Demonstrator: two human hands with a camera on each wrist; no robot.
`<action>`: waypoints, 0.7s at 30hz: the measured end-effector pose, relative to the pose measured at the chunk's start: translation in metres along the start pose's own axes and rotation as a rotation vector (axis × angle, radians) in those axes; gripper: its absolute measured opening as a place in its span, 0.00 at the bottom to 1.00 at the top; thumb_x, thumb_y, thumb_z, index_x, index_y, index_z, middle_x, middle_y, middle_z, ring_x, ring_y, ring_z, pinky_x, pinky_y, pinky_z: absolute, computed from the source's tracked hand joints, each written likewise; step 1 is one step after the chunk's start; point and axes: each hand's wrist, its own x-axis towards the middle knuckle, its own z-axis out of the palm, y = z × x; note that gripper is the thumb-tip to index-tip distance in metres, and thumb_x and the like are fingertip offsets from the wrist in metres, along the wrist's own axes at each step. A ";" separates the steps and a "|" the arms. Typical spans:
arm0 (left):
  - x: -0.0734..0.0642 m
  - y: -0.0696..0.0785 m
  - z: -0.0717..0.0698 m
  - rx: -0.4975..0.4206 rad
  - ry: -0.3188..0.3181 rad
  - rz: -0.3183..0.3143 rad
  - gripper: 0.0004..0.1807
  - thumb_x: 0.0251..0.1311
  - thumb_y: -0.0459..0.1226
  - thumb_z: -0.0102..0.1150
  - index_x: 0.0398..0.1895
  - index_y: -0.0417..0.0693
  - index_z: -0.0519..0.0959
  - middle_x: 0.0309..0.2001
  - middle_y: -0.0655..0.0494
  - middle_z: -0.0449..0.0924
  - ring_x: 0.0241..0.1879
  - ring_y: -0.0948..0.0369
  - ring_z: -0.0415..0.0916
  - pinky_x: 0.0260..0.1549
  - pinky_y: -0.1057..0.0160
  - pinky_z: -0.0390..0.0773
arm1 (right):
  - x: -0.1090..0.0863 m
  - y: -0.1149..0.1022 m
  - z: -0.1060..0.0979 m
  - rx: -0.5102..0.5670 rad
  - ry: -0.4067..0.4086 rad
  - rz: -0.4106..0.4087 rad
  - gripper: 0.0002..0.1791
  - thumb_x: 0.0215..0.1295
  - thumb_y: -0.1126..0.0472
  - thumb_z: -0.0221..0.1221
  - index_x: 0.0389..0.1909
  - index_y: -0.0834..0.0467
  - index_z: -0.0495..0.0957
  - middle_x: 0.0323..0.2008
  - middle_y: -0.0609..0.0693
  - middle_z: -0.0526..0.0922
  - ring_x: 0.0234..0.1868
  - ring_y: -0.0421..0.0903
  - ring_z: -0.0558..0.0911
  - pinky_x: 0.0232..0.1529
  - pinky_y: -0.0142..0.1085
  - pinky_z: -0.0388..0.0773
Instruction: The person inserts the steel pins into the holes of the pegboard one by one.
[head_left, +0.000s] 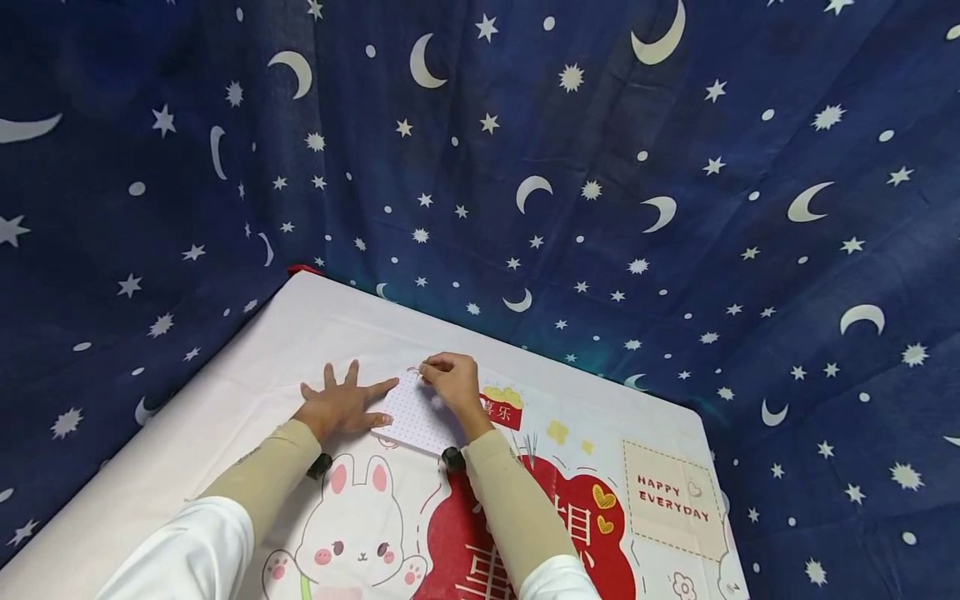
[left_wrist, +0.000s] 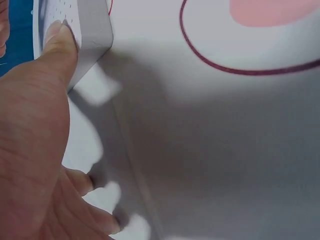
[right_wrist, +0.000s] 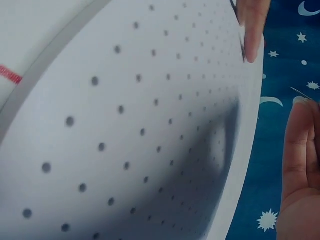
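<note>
A white board (head_left: 420, 421) with rows of small dark dots lies on the table; its thick edge shows in the left wrist view. My left hand (head_left: 341, 408) spreads its fingers at the board's left side. Its thumb (left_wrist: 60, 45) rests on the dotted face near a corner, and its index finger (right_wrist: 254, 35) reaches the board's far edge. Over the far part of the board, my right hand (head_left: 457, 387) pinches a thin needle-like piece (right_wrist: 300, 93), whose tip sticks out past the fingertips. The rest of that piece is hidden by the fingers.
A printed white cloth (head_left: 360, 533) with a rabbit, red patches and lettering covers the table. Dark blue curtains (head_left: 480, 167) with moons and stars hang behind and on both sides. Several thin grey strokes (head_left: 530, 446) show beside the right forearm.
</note>
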 end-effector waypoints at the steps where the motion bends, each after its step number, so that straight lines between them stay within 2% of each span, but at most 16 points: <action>1: 0.000 0.000 0.000 0.000 0.004 0.001 0.45 0.63 0.73 0.52 0.82 0.77 0.55 0.83 0.28 0.43 0.76 0.16 0.39 0.58 0.10 0.54 | 0.000 0.001 0.000 -0.004 0.003 -0.003 0.04 0.66 0.65 0.69 0.36 0.63 0.90 0.34 0.57 0.92 0.29 0.39 0.88 0.39 0.35 0.89; 11: 0.001 -0.002 0.000 -0.003 0.000 -0.002 0.45 0.63 0.73 0.52 0.81 0.78 0.56 0.83 0.29 0.43 0.76 0.16 0.39 0.58 0.10 0.54 | 0.003 0.007 0.003 -0.038 -0.019 -0.027 0.05 0.67 0.66 0.67 0.38 0.64 0.90 0.34 0.59 0.91 0.28 0.38 0.86 0.37 0.34 0.88; 18: -0.002 -0.003 -0.002 -0.008 -0.006 0.003 0.44 0.65 0.72 0.52 0.82 0.77 0.55 0.83 0.29 0.42 0.76 0.17 0.38 0.59 0.10 0.53 | 0.002 0.011 0.013 -0.056 -0.023 -0.076 0.05 0.66 0.69 0.68 0.37 0.68 0.89 0.31 0.61 0.91 0.27 0.39 0.86 0.29 0.29 0.81; 21: -0.002 -0.004 -0.002 -0.019 -0.011 0.000 0.44 0.64 0.71 0.53 0.82 0.77 0.55 0.83 0.29 0.42 0.77 0.17 0.37 0.59 0.10 0.52 | 0.002 0.012 0.014 -0.059 -0.028 -0.052 0.05 0.66 0.69 0.67 0.37 0.67 0.89 0.31 0.61 0.91 0.27 0.40 0.86 0.29 0.28 0.80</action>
